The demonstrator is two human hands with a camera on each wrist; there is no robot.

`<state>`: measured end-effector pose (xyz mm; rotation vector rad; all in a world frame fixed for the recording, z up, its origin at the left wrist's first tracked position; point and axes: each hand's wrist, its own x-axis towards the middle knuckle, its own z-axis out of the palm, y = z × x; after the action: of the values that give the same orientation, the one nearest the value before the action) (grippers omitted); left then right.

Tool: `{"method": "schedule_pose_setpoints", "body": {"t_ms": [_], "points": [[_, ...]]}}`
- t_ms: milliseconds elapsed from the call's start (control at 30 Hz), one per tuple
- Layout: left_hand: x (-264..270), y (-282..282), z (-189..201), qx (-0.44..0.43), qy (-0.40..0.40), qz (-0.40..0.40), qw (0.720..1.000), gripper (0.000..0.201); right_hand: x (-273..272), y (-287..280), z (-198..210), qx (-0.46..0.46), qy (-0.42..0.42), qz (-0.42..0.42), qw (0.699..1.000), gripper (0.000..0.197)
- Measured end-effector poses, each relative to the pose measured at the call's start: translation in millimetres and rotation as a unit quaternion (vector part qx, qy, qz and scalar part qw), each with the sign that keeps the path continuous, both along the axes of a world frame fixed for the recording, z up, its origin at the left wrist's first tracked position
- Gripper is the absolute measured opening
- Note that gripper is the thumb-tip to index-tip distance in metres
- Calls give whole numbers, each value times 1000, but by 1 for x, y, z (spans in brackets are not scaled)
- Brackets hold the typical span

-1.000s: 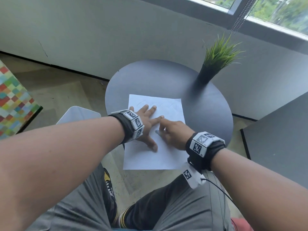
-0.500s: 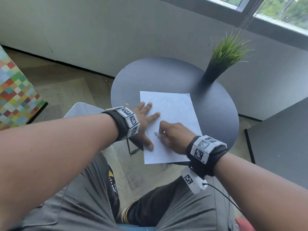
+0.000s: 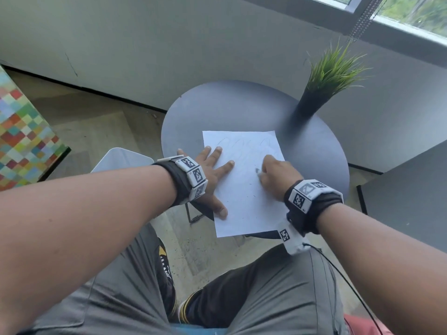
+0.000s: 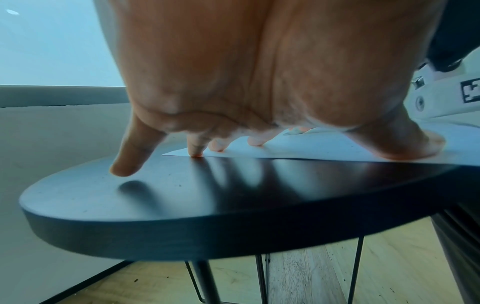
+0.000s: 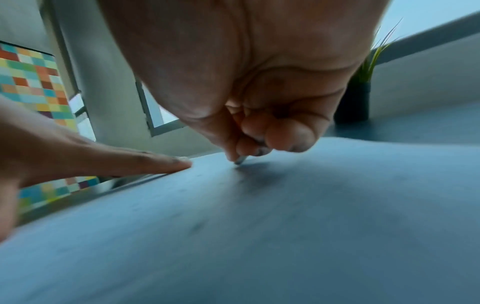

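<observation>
Right hand [image 3: 278,175] pinching pencil [image 5: 240,160], tip on paper [image 3: 244,189]

Green grass plant [image 3: 336,71] in dark pot [image 3: 312,102] on round dark table [image 3: 229,110], multicoloured chequered panel [image 3: 21,131] at left, window [image 3: 411,13] above

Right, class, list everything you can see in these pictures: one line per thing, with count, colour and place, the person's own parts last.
table: one, dark grey, round, by the wall
sheet of paper: one, white, overhanging the table's near edge
potted plant: one, green in a black pot, table's far right
writing tool: one, small, grey, tip on the paper
checkered panel: one, multicoloured, far left
left hand: one, flat, presses the paper's left edge
right hand: one, pinches the writing tool
</observation>
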<state>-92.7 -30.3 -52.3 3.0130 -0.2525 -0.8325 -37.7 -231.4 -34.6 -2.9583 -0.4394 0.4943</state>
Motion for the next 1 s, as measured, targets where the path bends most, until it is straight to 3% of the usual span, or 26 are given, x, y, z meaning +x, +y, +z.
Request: {"method": "schedule_pose_setpoints", "body": {"t_ms": [167, 200, 333, 400, 533, 700, 767, 867, 900, 1000], "points": [[-1, 0, -2, -3, 3, 9, 1000, 137, -55, 41, -4, 26, 77, 211, 974, 18], [-1, 0, -1, -8, 6, 8, 1000, 138, -47, 39, -6, 19, 62, 206, 976, 19], [-1, 1, -2, -12, 8, 4, 1000, 139, 9, 12, -2, -11, -2, 23, 1000, 25], [-1, 1, -3, -11, 9, 5, 1000, 140, 0, 18, -2, -6, -2, 46, 999, 22], [-1, 1, 0, -14, 15, 4, 1000, 139, -35, 36, -5, 15, 58, 193, 979, 33], [-1, 2, -2, -12, 14, 0, 1000, 138, 20, 5, -1, 5, -1, 1, 1000, 28], [-1, 2, -2, -10, 15, -1, 1000, 138, 5, 15, -1, 9, 7, 37, 999, 26], [0, 3, -2, -12, 14, -2, 1000, 139, -30, 32, -5, 20, 46, 166, 985, 33], [0, 2, -1, -14, 16, -3, 1000, 139, -29, 29, -5, 18, 43, 164, 985, 32], [-2, 2, 0, -20, 15, -4, 1000, 137, -1, 3, -1, 34, 38, 48, 998, 30]]}}
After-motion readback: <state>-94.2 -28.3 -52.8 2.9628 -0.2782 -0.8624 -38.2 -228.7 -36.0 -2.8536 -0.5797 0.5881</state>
